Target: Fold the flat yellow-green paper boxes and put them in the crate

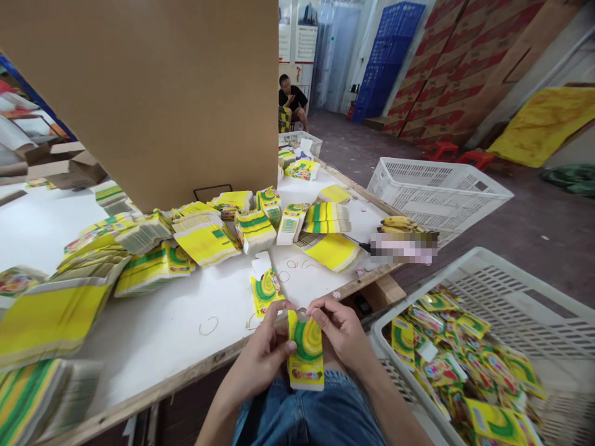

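A small yellow and green carton (306, 353) stands upright over my lap, held by both hands. My left hand (264, 356) grips its left side with the thumb pressed on the front. The fingers of my right hand (337, 328) pinch its top right corner and flap. Another flat yellow and green carton (266, 290) lies on the white table (153, 334) just beyond my hands. Several stacks of flat cartons (204, 238) are spread over the table.
A white plastic crate (548, 297) at my right holds several folded cartons. A second white crate (437, 192) stands farther off, with bananas (402, 224) on the table's corner. A big brown cardboard sheet (153, 93) stands behind the table. A seated person (292, 99) is far back.
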A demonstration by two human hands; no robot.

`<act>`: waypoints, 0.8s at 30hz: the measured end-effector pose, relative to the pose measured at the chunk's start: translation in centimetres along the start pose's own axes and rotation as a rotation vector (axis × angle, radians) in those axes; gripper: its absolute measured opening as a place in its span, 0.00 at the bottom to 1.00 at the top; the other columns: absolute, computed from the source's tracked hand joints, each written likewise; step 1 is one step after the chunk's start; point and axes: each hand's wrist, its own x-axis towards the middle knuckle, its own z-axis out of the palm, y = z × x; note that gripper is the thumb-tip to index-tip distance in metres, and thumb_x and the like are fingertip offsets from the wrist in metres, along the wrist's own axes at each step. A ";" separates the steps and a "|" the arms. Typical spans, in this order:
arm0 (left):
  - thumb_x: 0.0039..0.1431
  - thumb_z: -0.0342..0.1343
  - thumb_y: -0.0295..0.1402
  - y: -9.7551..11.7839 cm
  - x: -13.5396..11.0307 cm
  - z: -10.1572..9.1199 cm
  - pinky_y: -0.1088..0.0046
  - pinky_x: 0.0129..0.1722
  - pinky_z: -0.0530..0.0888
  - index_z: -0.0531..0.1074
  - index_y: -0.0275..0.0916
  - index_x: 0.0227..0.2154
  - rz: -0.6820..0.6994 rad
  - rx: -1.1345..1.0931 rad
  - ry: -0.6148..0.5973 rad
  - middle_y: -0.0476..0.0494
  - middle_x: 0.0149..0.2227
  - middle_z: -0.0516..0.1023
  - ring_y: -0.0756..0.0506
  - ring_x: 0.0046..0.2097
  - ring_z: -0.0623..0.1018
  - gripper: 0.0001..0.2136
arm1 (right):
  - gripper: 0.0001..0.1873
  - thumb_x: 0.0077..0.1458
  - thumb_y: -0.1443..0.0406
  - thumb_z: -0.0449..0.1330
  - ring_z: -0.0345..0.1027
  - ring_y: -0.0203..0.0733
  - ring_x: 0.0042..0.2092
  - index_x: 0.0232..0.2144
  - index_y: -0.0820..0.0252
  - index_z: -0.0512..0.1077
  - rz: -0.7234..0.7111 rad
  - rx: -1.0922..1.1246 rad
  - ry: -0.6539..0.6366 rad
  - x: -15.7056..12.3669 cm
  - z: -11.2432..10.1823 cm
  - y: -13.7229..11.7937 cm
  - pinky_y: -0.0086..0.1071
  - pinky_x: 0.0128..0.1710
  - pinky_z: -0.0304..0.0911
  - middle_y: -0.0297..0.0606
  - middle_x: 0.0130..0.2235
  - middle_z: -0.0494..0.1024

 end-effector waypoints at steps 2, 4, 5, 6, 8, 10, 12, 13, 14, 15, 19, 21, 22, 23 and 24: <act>0.59 0.58 0.35 0.1 0.1 0.2 0.68 0.41 0.74 0.57 0.44 0.55 -0.011 -0.011 -0.057 0.40 0.43 0.79 0.41 0.44 0.80 0.23 | 0.14 0.62 0.57 0.55 0.67 0.39 0.32 0.29 0.60 0.72 -0.048 -0.036 0.037 0.1 0.1 -0.1 0.30 0.33 0.62 0.36 0.29 0.74; 0.60 0.57 0.36 0.3 0.1 0.4 0.68 0.40 0.74 0.52 0.44 0.59 -0.014 -0.011 -0.058 0.39 0.42 0.80 0.41 0.43 0.80 0.27 | 0.14 0.62 0.58 0.55 0.68 0.40 0.34 0.29 0.60 0.73 -0.100 -0.064 0.088 0.1 0.3 0.1 0.31 0.36 0.63 0.37 0.30 0.74; 0.60 0.57 0.36 0.4 0.2 0.5 0.68 0.40 0.74 0.50 0.44 0.61 -0.011 -0.007 -0.036 0.39 0.42 0.80 0.40 0.42 0.80 0.30 | 0.13 0.62 0.59 0.56 0.69 0.40 0.35 0.31 0.60 0.73 -0.108 -0.060 0.120 0.1 0.5 0.2 0.31 0.36 0.64 0.37 0.31 0.75; 0.60 0.57 0.36 0.5 0.2 0.6 0.67 0.40 0.75 0.47 0.45 0.63 -0.012 -0.003 -0.019 0.38 0.42 0.80 0.40 0.42 0.80 0.32 | 0.10 0.61 0.59 0.56 0.69 0.41 0.35 0.35 0.59 0.74 -0.098 -0.035 0.151 0.1 0.6 0.4 0.31 0.36 0.64 0.37 0.33 0.75; 0.59 0.58 0.36 0.7 0.3 0.7 0.66 0.42 0.75 0.45 0.45 0.64 -0.017 -0.001 -0.014 0.37 0.44 0.79 0.39 0.44 0.80 0.35 | 0.14 0.61 0.59 0.57 0.70 0.40 0.35 0.48 0.56 0.70 -0.050 0.043 0.200 0.1 0.8 0.8 0.31 0.35 0.66 0.37 0.37 0.76; 0.59 0.59 0.35 0.7 0.3 0.7 0.66 0.43 0.75 0.50 0.45 0.63 -0.023 -0.013 -0.037 0.37 0.45 0.79 0.39 0.46 0.80 0.32 | 0.18 0.60 0.59 0.58 0.71 0.41 0.37 0.52 0.54 0.68 -0.052 0.065 0.206 0.1 0.7 1.0 0.33 0.38 0.67 0.39 0.41 0.76; 0.58 0.59 0.35 0.5 0.4 0.7 0.66 0.43 0.75 0.55 0.44 0.60 -0.017 -0.036 -0.042 0.37 0.46 0.79 0.39 0.46 0.80 0.29 | 0.14 0.61 0.58 0.57 0.71 0.44 0.42 0.46 0.55 0.75 -0.133 -0.006 0.175 0.1 0.4 0.9 0.36 0.43 0.67 0.41 0.41 0.76; 0.58 0.59 0.34 0.4 0.5 0.7 0.66 0.42 0.75 0.57 0.44 0.59 -0.010 -0.043 -0.034 0.37 0.46 0.79 0.39 0.46 0.80 0.27 | 0.15 0.61 0.56 0.56 0.70 0.46 0.44 0.41 0.56 0.78 -0.182 -0.054 0.167 0.2 0.1 0.8 0.38 0.45 0.66 0.42 0.40 0.76; 0.58 0.60 0.34 0.2 0.6 0.6 0.66 0.42 0.75 0.58 0.44 0.58 -0.001 -0.042 -0.018 0.37 0.45 0.79 0.39 0.46 0.80 0.26 | 0.17 0.61 0.55 0.54 0.70 0.47 0.45 0.38 0.57 0.79 -0.219 -0.092 0.162 0.2 -0.1 0.6 0.38 0.45 0.66 0.43 0.39 0.75; 0.58 0.60 0.34 0.0 0.7 0.6 0.67 0.41 0.76 0.58 0.43 0.57 0.012 -0.029 0.004 0.37 0.45 0.79 0.38 0.46 0.80 0.26 | 0.19 0.61 0.53 0.54 0.69 0.47 0.43 0.38 0.58 0.80 -0.228 -0.119 0.154 0.2 -0.3 0.3 0.38 0.43 0.66 0.43 0.38 0.75; 0.58 0.59 0.34 -0.4 0.8 0.3 0.69 0.39 0.76 0.56 0.43 0.60 0.031 0.086 0.088 0.36 0.47 0.79 0.38 0.46 0.80 0.28 | 0.18 0.57 0.58 0.59 0.69 0.40 0.32 0.47 0.59 0.75 -0.008 -0.128 0.025 0.1 -0.2 -0.3 0.30 0.30 0.65 0.36 0.31 0.76; 0.59 0.57 0.34 -0.4 0.6 0.3 0.68 0.42 0.75 0.56 0.43 0.61 0.023 0.134 0.087 0.36 0.50 0.77 0.39 0.48 0.79 0.28 | 0.19 0.55 0.63 0.60 0.68 0.38 0.27 0.50 0.58 0.70 0.091 -0.154 -0.020 0.1 0.2 -0.4 0.28 0.26 0.62 0.31 0.27 0.77; 0.60 0.56 0.34 -0.3 0.5 0.3 0.67 0.45 0.74 0.56 0.44 0.61 0.020 0.147 0.077 0.36 0.52 0.76 0.39 0.49 0.78 0.27 | 0.19 0.54 0.64 0.60 0.67 0.37 0.25 0.49 0.58 0.68 0.109 -0.184 -0.020 0.1 0.4 -0.4 0.27 0.25 0.61 0.30 0.26 0.77; 0.61 0.56 0.34 -0.2 0.4 0.3 0.66 0.48 0.73 0.57 0.44 0.61 0.016 0.151 0.064 0.36 0.53 0.75 0.40 0.50 0.77 0.26 | 0.18 0.54 0.65 0.59 0.65 0.36 0.24 0.48 0.58 0.67 0.116 -0.224 -0.009 0.2 0.5 -0.3 0.27 0.25 0.59 0.28 0.24 0.76; 0.61 0.55 0.34 -0.1 0.4 0.4 0.66 0.50 0.72 0.56 0.44 0.61 0.013 0.143 0.052 0.36 0.54 0.74 0.40 0.51 0.77 0.26 | 0.17 0.53 0.66 0.59 0.63 0.36 0.23 0.47 0.58 0.67 0.118 -0.265 0.009 0.2 0.6 -0.3 0.27 0.25 0.58 0.27 0.22 0.74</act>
